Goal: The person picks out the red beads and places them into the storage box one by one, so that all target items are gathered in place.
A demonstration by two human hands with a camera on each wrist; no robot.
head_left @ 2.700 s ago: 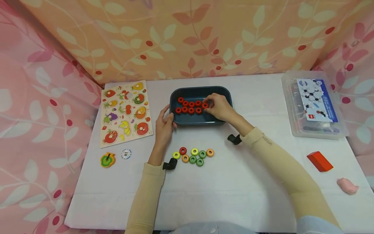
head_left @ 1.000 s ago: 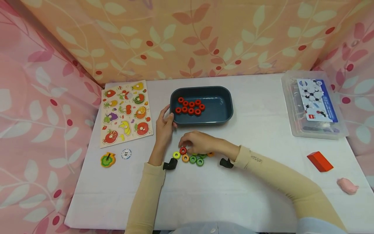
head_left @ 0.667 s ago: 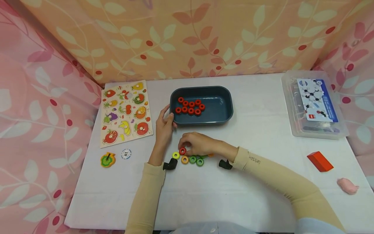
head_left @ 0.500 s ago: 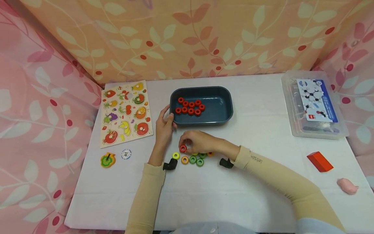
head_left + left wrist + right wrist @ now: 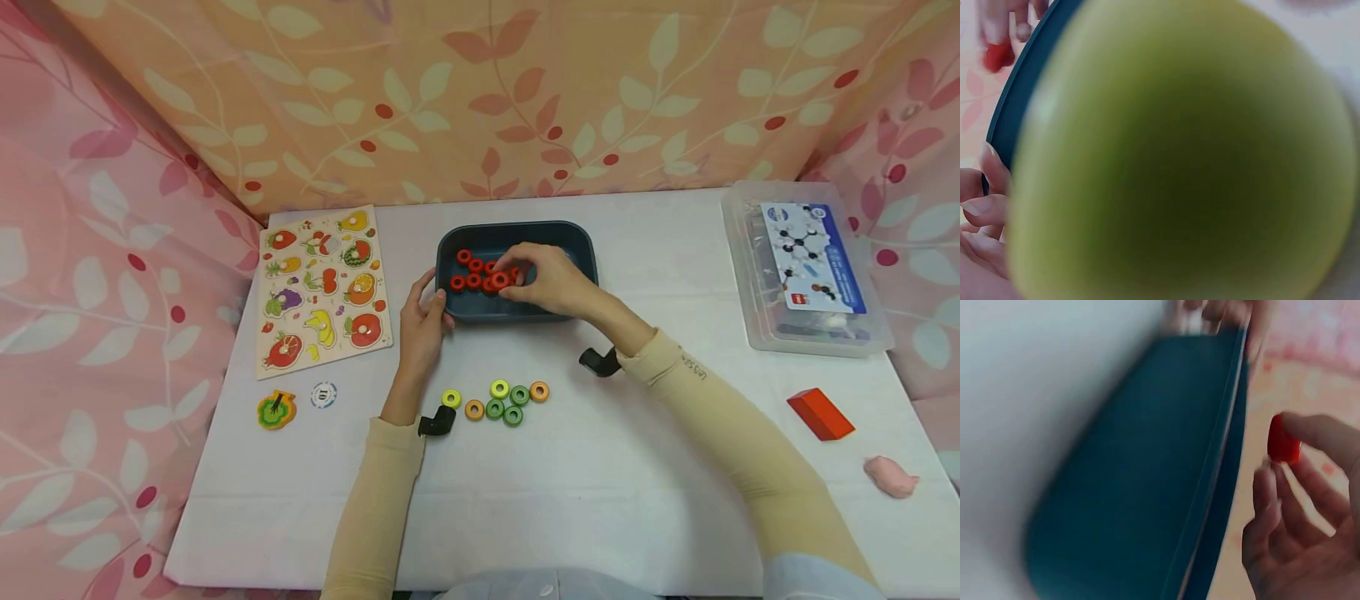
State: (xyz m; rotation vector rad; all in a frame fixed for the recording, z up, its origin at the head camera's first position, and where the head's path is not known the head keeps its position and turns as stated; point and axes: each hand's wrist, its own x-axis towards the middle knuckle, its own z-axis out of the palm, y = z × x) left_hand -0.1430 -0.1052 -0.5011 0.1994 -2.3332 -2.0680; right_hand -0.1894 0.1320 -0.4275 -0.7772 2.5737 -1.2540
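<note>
A dark blue rectangular tray [image 5: 570,258] stands toward the back of the table with several red rings [image 5: 465,257] in its left half. Thumb and finger of my right hand [image 5: 551,279] pinch another red ring [image 5: 1284,439] above them, inside the tray's outline in the head view. My left hand [image 5: 422,333] grips the tray's left end, its fingers at the rim in the left wrist view. In front of the tray lie yellow rings [image 5: 499,389], orange rings [image 5: 539,392] and green rings [image 5: 513,416]. A blurred yellow-green shape [image 5: 1185,156] fills most of the left wrist view.
A fruit puzzle board [image 5: 322,292] lies at the back left, with a tree-shaped piece [image 5: 276,410] and a white chip [image 5: 324,395] before it. On the right are a clear plastic case [image 5: 810,267], a red block [image 5: 821,414] and a pink pig figure [image 5: 891,477].
My right hand has placed one ring in the tray, gone down to the loose rings, picked up the red one there and carried it back over the tray. My left hand has stayed put.
</note>
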